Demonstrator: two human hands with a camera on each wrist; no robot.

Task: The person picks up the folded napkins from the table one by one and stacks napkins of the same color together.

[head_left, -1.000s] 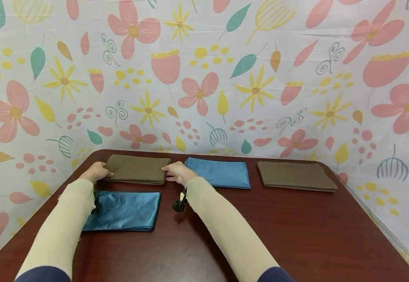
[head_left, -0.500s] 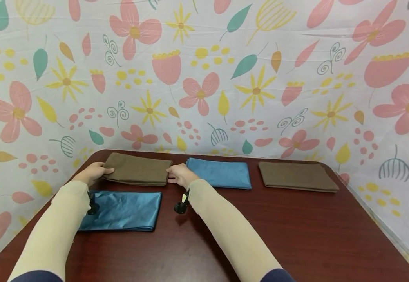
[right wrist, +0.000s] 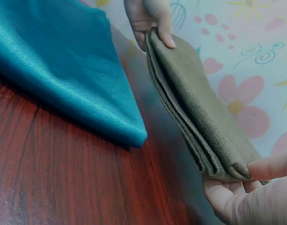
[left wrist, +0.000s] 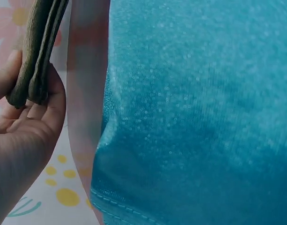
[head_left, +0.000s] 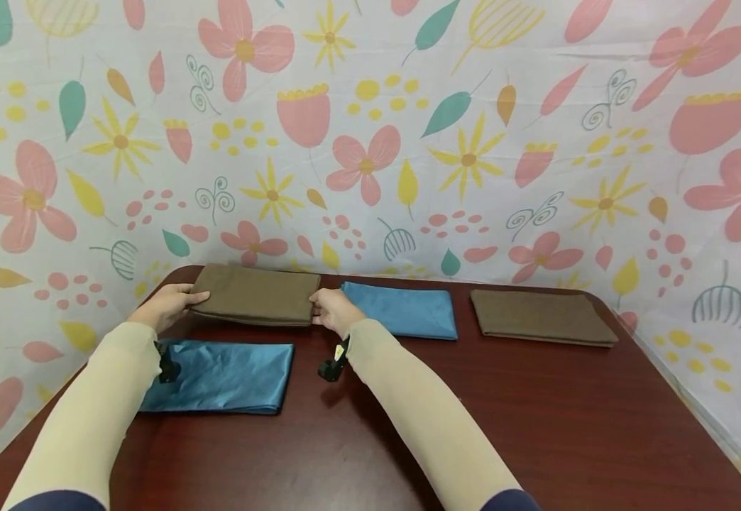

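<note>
A folded brown cloth [head_left: 258,294] is held by its two ends over the back left of the table. My left hand [head_left: 169,305] pinches its left end, thumb on top and fingers beneath. At the opposite end, my right hand [head_left: 335,311] grips the corner between thumb and fingers. Several stacked layers of the brown cloth [right wrist: 195,93] show along its near edge in the right wrist view, and it is raised off the tabletop. A shiny teal folded cloth [head_left: 233,376] lies just in front, partly covered by the left forearm; it fills much of the left wrist view.
To the right along the back edge lie a blue folded cloth [head_left: 409,312] and another brown folded cloth [head_left: 539,318]. The dark red wooden table [head_left: 536,426] has rounded back corners. Behind it hangs a flower-print curtain [head_left: 370,92]. Each wrist carries a small black camera.
Both hands have lifted the brown cloth from the table, raising it slightly and shifting it a little to the right. The other cloths stay where they were.
</note>
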